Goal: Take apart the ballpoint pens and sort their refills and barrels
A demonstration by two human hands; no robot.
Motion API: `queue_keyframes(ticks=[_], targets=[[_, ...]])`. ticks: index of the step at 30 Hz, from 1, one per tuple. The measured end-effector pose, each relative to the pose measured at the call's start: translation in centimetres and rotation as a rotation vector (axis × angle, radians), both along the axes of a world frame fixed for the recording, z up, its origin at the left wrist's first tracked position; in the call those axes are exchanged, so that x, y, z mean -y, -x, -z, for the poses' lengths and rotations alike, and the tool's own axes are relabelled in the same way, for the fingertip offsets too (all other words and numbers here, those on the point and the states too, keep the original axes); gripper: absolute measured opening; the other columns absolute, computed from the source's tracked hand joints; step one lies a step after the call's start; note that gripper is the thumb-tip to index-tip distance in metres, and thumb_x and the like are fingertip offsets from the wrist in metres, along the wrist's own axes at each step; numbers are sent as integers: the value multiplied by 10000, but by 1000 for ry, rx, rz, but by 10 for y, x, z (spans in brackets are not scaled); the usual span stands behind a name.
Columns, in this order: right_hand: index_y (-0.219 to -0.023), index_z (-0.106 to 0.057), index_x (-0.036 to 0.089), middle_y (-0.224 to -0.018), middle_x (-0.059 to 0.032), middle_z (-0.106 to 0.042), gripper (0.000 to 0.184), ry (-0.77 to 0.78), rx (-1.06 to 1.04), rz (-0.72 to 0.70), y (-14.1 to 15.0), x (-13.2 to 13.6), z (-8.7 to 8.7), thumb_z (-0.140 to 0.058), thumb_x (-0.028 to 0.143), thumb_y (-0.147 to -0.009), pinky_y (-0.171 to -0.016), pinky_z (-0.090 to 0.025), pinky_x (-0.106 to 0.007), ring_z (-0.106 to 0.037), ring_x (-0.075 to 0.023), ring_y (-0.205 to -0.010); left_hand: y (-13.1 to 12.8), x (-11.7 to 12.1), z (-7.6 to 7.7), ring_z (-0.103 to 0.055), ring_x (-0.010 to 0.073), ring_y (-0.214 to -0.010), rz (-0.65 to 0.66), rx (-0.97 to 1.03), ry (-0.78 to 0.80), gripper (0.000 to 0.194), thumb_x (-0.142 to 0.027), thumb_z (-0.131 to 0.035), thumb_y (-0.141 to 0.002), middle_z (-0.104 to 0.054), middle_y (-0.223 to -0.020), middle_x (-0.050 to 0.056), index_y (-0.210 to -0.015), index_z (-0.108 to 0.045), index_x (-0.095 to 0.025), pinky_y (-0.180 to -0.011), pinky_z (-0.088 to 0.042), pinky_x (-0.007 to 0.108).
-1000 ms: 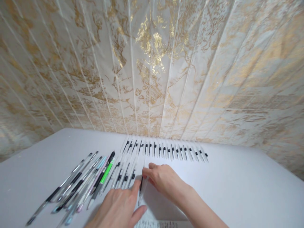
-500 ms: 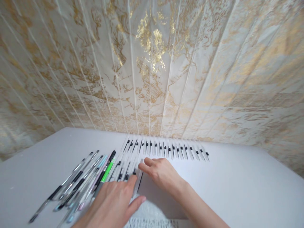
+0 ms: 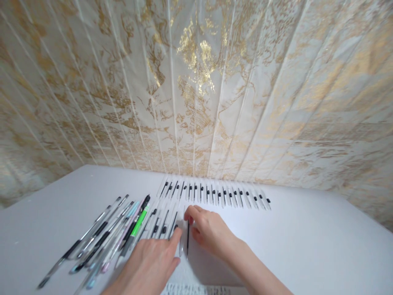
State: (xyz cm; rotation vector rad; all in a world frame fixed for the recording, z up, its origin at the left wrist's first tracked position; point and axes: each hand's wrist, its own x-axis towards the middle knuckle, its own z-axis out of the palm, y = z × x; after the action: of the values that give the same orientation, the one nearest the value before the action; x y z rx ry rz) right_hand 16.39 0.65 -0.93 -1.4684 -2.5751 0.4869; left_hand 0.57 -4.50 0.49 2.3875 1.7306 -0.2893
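My right hand (image 3: 208, 229) is closed in a pinch at the upper end of a thin black pen refill (image 3: 188, 239), which points down toward me on the white table. Just left of that refill lies a narrow clear sleeve (image 3: 181, 241). My left hand (image 3: 153, 262) is palm down, with its index finger stretched out to the sleeve's left side and the thumb apart. That fingertip is beside the nearest of several clear sleeves holding black refills (image 3: 164, 228). The left fingers hide the lower ends of this near row.
Farther back, a long row of clear sleeves with black refills (image 3: 213, 194) lies across the white table (image 3: 307, 237). Loose pens (image 3: 95, 241), one bright green (image 3: 139, 221), are piled at left. A printed sheet (image 3: 196, 289) shows at the front edge; gold-patterned curtain (image 3: 196, 102) hangs behind.
The refill and clear sleeve shifted left and then back right with my right hand, and now show slightly apart. My left hand moved left, then back right beside the sleeve.
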Motion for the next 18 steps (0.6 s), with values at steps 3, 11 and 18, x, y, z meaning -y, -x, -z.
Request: queue_keyframes(ticks=[3, 11, 18], targets=[[-1064, -575, 179, -1084, -70, -652, 353, 30, -19, 7, 4, 2, -1, -513, 35, -747, -612, -383, -267, -666, -195, -804, 2, -1, -1, -730, 347, -785, -17, 9, 9, 474, -132, -466, -846, -760, -811, 147, -1309, -564, -150, -680, -539, 403], [-1053, -562, 188, -1074, -56, -632, 281, 15, -69, 47, 10, 4, 6, -603, 127, -781, -600, -397, -274, -664, -190, -785, 9, -2, 7, -731, 336, -708, 36, -9, -15, 583, 17, -346, -774, -757, -777, 140, -1267, -591, -173, -634, -545, 413], [-1021, -561, 187, -1036, -51, -631, 241, -31, -73, 53, 12, 6, 12, -603, 155, -786, -574, -382, -280, -656, -189, -741, 8, -7, 2, -732, 315, -707, 27, -48, -16, 559, 9, -395, -747, -759, -761, 131, -1233, -607, -169, -651, -551, 390]])
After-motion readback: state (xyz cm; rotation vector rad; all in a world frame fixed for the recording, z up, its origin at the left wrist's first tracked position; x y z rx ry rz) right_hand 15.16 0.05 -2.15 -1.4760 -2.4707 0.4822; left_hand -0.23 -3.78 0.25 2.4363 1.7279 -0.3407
